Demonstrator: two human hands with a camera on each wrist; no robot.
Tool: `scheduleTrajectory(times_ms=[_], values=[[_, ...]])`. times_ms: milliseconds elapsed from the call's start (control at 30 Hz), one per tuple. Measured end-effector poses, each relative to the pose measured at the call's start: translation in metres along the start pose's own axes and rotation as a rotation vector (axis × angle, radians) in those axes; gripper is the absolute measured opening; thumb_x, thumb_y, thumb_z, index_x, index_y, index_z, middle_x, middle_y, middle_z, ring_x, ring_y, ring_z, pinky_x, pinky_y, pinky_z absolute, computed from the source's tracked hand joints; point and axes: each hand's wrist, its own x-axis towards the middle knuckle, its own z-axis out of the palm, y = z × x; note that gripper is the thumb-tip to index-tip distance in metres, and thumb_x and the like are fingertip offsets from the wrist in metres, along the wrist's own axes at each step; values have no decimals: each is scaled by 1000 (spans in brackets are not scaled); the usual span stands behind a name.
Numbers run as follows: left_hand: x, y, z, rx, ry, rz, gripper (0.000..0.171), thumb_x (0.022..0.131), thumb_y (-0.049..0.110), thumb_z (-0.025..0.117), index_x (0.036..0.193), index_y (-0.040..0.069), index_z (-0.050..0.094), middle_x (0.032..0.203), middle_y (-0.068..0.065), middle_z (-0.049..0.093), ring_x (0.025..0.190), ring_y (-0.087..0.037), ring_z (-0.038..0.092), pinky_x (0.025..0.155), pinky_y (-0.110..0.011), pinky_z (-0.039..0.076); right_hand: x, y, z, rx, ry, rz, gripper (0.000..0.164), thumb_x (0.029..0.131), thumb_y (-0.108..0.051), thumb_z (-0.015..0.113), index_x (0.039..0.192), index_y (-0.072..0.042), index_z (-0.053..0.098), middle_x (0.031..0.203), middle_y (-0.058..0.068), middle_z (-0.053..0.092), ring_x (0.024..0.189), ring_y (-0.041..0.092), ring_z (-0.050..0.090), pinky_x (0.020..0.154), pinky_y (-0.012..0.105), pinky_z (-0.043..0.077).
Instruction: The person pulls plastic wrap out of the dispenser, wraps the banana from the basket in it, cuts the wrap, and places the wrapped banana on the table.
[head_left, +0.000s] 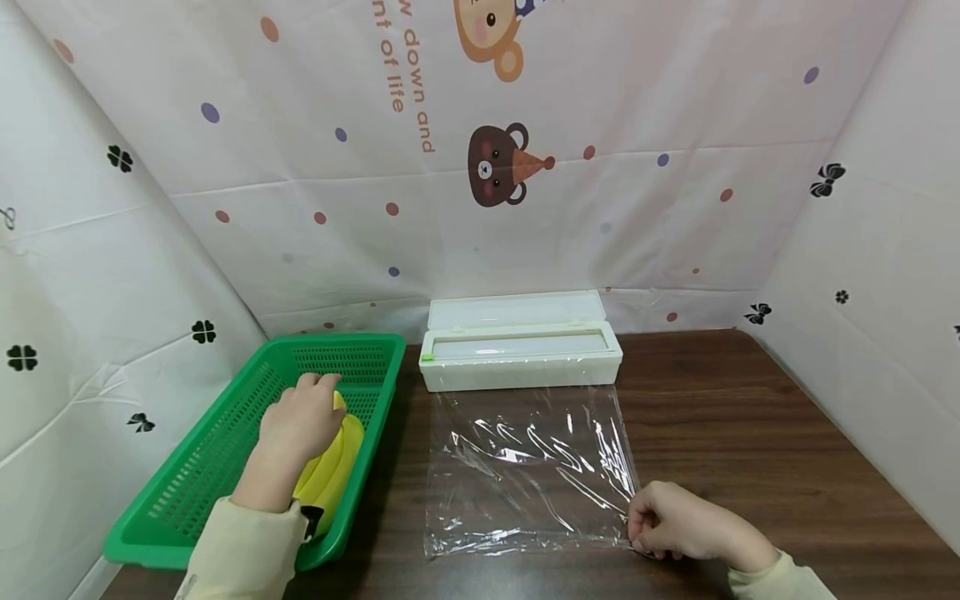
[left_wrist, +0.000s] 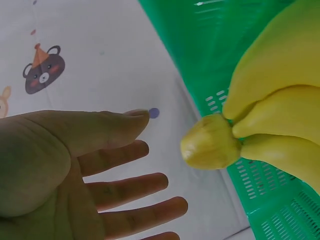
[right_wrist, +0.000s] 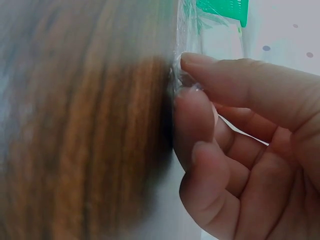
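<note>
My left hand [head_left: 300, 421] is over the green basket [head_left: 217, 400], close to a bunch of yellow bananas [head_left: 333, 462] lying in it. In the left wrist view the fingers [left_wrist: 135, 217] are spread and apart from the banana stem [left_wrist: 210, 142]. At the near right corner of a sheet of clear plastic wrap [head_left: 517, 475], my right hand [head_left: 686, 521] pinches the film between thumb and index finger, as the right wrist view also shows. The sheet runs from a white wrap dispenser box [head_left: 521, 371] toward me over the table.
The dispenser's lid [head_left: 517, 311] stands raised against the patterned backdrop [head_left: 637, 225]. A small green piece [head_left: 427, 357] sits at the box's left end. Brown wooden table [head_left: 720, 408] extends to the right of the film. White cloth walls [head_left: 892, 325] enclose the sides.
</note>
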Motion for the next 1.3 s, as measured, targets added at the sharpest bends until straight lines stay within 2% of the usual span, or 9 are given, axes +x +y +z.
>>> scheduleTrajectory(times_ms=[300, 400, 533, 767, 933, 1133, 1300], values=[[4, -5, 5, -8, -90, -21, 58, 93, 15, 55, 145, 1, 33, 141, -33, 34, 115, -55, 43, 79, -59, 46, -1, 0, 0, -7, 2, -6, 13, 77, -1, 66, 69, -11, 62, 54, -10, 56, 43, -2, 47, 37, 17, 39], [4, -6, 7, -9, -121, -22, 55, 94, 12, 52, 145, 2, 33, 143, -33, 32, 119, -56, 40, 80, -60, 46, -1, -1, 0, -4, -2, -7, 13, 78, -2, 66, 69, -11, 62, 54, -10, 56, 43, -2, 47, 37, 17, 39], [4, -7, 8, 0, -147, -13, 51, 95, 10, 50, 143, 1, 36, 141, -33, 35, 119, -54, 42, 79, -58, 47, -1, -1, -1, 4, -8, -2, 12, 79, -4, 66, 70, -10, 62, 55, -10, 56, 43, -1, 47, 38, 17, 39], [6, -7, 8, 4, -115, 14, 50, 94, 9, 54, 139, -5, 39, 133, -35, 41, 107, -48, 54, 70, -52, 51, -2, 0, -1, 12, -14, 4, 12, 79, -5, 66, 70, -10, 62, 55, -10, 56, 43, -1, 47, 38, 16, 39], [8, -9, 9, -3, -105, 4, 50, 93, 10, 55, 137, -8, 39, 129, -37, 40, 93, -44, 58, 63, -47, 51, -2, 0, 0, 8, -8, 9, 12, 79, -3, 65, 70, -10, 62, 55, -10, 56, 43, -1, 47, 38, 17, 39], [9, -10, 9, -30, -90, -10, 44, 91, 3, 53, 132, -9, 43, 122, -37, 43, 77, -35, 57, 54, -39, 47, -2, 0, 1, 6, 1, 20, 12, 78, -1, 65, 70, -10, 62, 55, -9, 56, 43, 0, 48, 38, 17, 39], [10, -13, 11, -36, -76, -9, 38, 92, -1, 47, 129, -10, 45, 118, -35, 44, 75, -33, 56, 53, -37, 45, -2, 0, 1, 22, 0, 14, 12, 77, -1, 65, 70, -10, 62, 55, -8, 57, 44, 0, 48, 38, 17, 40]])
